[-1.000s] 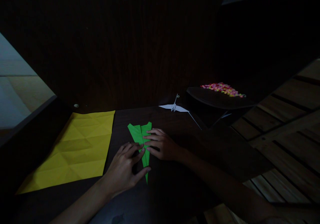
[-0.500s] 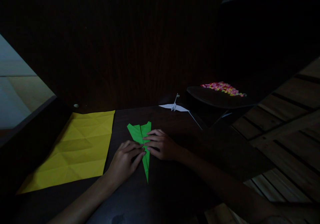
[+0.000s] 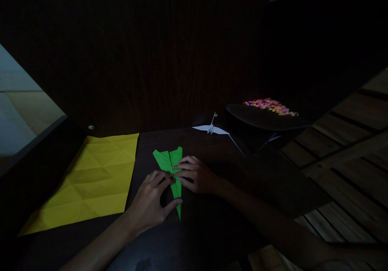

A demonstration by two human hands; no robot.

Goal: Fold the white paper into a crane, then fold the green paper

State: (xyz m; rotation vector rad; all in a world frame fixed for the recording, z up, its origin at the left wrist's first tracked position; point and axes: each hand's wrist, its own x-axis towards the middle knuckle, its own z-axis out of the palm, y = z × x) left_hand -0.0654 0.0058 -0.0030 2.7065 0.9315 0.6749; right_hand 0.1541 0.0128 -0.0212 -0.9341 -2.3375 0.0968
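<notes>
A folded green paper point(image 3: 166, 160) lies flat on the dark wooden surface, its narrow point toward me and its two-cornered wide end away from me. On its left side rests my left hand point(image 3: 154, 194), fingers on the middle of the paper and thumb stretched across the narrow part near the tip. My right hand point(image 3: 195, 175) lies on the right edge, fingers spread and fingertips touching the centre crease. Both hands press on the paper rather than wrap around it. The fingers cover part of its middle.
A creased yellow sheet point(image 3: 100, 178) lies at the left beside a raised dark side board point(image 3: 33, 154). Near the back panel stands a white paper crane point(image 3: 211, 129). Small pink, red and yellow pieces point(image 3: 273, 106) sit in a heap on a dark shelf point(image 3: 260, 119) at the right.
My left thumb has moved away from the fingers, toward me, onto the narrow end of the green paper. The right hand stays almost where it was.
</notes>
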